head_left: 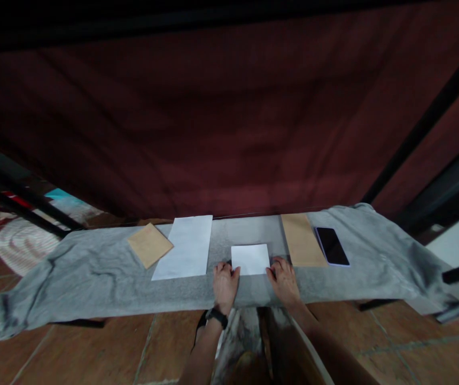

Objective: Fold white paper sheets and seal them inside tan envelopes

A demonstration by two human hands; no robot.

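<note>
A small white sheet of paper (250, 259), possibly folded, lies flat on the grey cloth directly in front of me. My left hand (225, 283), with a dark watch on its wrist, has its fingers curled at the sheet's lower left edge. At the lower right corner, my right hand (284, 280) grips in the same way, thumb against the paper. To the left rests a larger white sheet (189, 246), its edge touching a small brown envelope (150, 245). Beyond my right hand lies a bigger brown envelope (303, 240).
A phone (332, 246) with a dark screen lies beside the larger envelope. The grey cloth (101, 272) covers a long narrow bench. Behind it hangs a dark red curtain (229, 123), with black metal bars (429, 123) at the sides. A woven striped item (26, 246) sits left.
</note>
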